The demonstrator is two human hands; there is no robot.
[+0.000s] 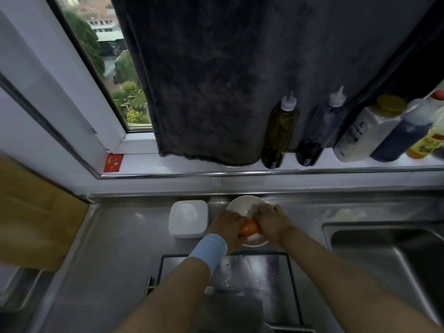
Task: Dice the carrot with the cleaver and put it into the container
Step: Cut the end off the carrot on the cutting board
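Note:
An orange carrot piece (249,228) sits between my two hands over a round white bowl (242,205) at the back of the steel counter. My left hand (227,227), with a light blue wristband, closes on the carrot's left side. My right hand (270,219) closes on its right side. A square white container (188,218) stands just left of the bowl. A steel cutting board (252,272) with a dark rim lies in front of the bowl, partly under my forearms. No cleaver shows in this view.
A steel sink (389,255) opens at the right. Several sauce and oil bottles (280,131) line the window sill, behind a hanging dark towel (216,80). A brown cardboard sheet (36,217) leans at the left.

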